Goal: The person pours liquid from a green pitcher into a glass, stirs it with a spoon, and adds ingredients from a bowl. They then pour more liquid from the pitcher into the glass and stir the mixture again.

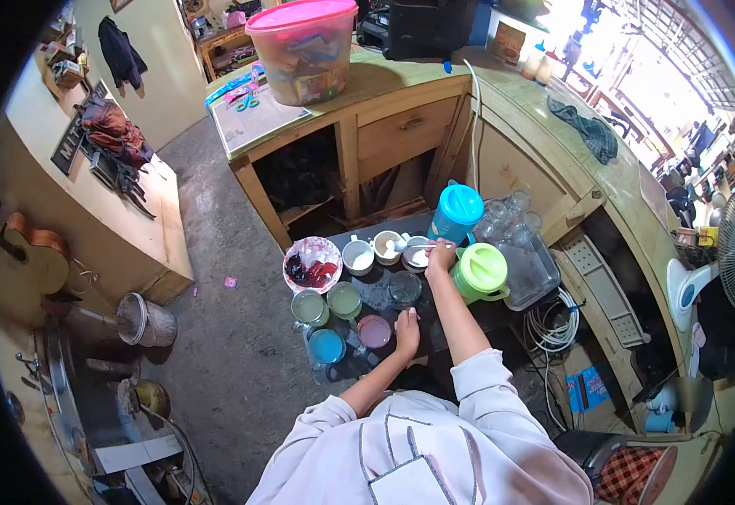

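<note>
My right hand is closed on the handle of a spoon, whose bowl end, with white stuff on it, is over a cup of brownish-white content. Beside it stand two white cups. My left hand is curled close to a clear glass mug; whether it grips the handle is hidden. Nearby are a mug of pink liquid, a mug of blue liquid and two mugs of pale green liquid. A patterned bowl holds dark and red jelly-like pieces.
A blue lidded pitcher and green lidded pitcher stand at the right. Behind them, several upturned glasses crowd a clear tray. A wooden counter curves around the low dark table; coiled white cable lies right.
</note>
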Motion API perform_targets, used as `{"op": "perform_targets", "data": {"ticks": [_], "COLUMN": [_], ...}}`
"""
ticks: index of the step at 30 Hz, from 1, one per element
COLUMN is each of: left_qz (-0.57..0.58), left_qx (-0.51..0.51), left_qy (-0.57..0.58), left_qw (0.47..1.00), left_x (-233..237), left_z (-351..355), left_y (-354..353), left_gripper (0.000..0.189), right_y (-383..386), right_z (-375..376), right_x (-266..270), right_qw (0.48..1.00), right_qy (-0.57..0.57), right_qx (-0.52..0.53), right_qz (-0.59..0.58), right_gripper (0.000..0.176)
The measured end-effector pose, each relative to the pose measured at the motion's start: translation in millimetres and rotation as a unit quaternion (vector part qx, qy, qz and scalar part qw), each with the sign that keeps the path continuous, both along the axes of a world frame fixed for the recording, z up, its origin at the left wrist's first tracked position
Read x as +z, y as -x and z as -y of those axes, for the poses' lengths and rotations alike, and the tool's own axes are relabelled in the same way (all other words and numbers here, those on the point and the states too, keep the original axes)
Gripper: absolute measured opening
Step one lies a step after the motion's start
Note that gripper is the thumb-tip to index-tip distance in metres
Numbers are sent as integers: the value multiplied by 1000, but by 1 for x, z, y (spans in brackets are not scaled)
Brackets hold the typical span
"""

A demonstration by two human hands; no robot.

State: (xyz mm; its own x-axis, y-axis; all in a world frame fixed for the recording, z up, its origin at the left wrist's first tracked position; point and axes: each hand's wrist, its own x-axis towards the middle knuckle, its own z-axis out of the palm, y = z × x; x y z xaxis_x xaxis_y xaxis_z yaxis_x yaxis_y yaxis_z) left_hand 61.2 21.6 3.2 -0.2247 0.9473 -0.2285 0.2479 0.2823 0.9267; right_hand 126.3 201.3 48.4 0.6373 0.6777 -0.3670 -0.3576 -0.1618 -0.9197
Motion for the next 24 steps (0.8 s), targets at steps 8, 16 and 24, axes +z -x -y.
{"op": "perform_targets", "data": {"ticks": [8,16,24], "left_qz": [40,78,51], "left_qx": [107,136,118], "left_qy": [-2,-6,-22], "left_qw": [993,988,991], "left_x": [-12,-14,-18], "left_z": [-9,-7,-7], "left_y": [-6,-4,-2], "left_gripper": [27,28,30], "right_y": [6,10,23], "right_z": [31,50,84], "right_x": [18,9,51], "right_qw": [995,990,864], "right_qy": [-63,-129,-281], "right_qx": [-13,-1,220], "right_qz": [-70,52,354], "right_gripper": [14,25,21]}}
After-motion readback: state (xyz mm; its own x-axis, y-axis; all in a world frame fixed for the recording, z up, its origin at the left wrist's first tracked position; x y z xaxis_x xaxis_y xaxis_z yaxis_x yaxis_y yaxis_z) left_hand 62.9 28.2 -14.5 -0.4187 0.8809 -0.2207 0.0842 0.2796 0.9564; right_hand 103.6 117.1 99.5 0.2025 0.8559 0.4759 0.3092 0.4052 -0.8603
